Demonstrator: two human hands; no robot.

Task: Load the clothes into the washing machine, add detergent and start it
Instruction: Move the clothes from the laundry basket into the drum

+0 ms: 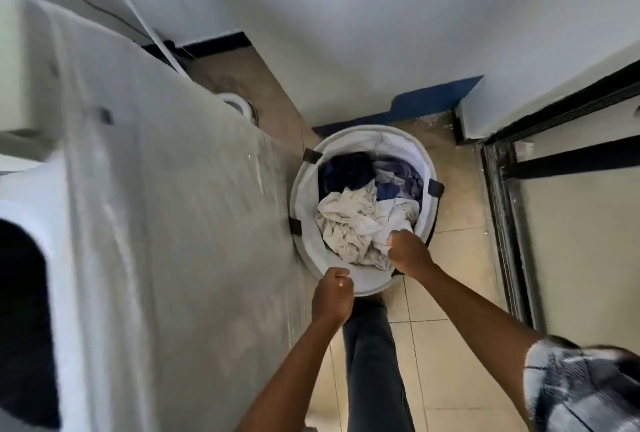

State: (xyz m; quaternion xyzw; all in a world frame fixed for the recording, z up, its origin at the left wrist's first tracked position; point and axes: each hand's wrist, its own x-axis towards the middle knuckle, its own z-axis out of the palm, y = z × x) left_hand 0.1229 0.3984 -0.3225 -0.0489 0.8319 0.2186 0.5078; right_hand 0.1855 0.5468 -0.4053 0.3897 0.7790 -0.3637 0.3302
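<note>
The left hand point(332, 296) is closed in a fist on the near rim of the laundry basket point(304, 203), pinching its pale fabric edge. The right hand point(408, 251) is also curled shut, at the near right rim, where it meets a crumpled white garment point(353, 224); whether it has hold of the cloth or the rim itself cannot be told, as the fingers are turned away.

The basket stands on the tiled floor point(457, 286), round and pale with dark handle tabs on its sides. Inside, the white garment lies on top toward the near side, with dark navy clothes point(349, 172) and bluish-grey ones behind it.

Just left of the basket, touching or nearly so, rises the white side of the washing machine point(173, 224), blurred by motion; its top and a dark opening point(20, 321) are cut off at the left edge. Behind it a white hose point(152, 33) runs down the wall. A dark-framed door point(512, 224) stands to the right. A leg in dark trousers point(374, 362) is planted below the basket, and a patterned sleeve point(581, 386) fills the lower right corner.
</note>
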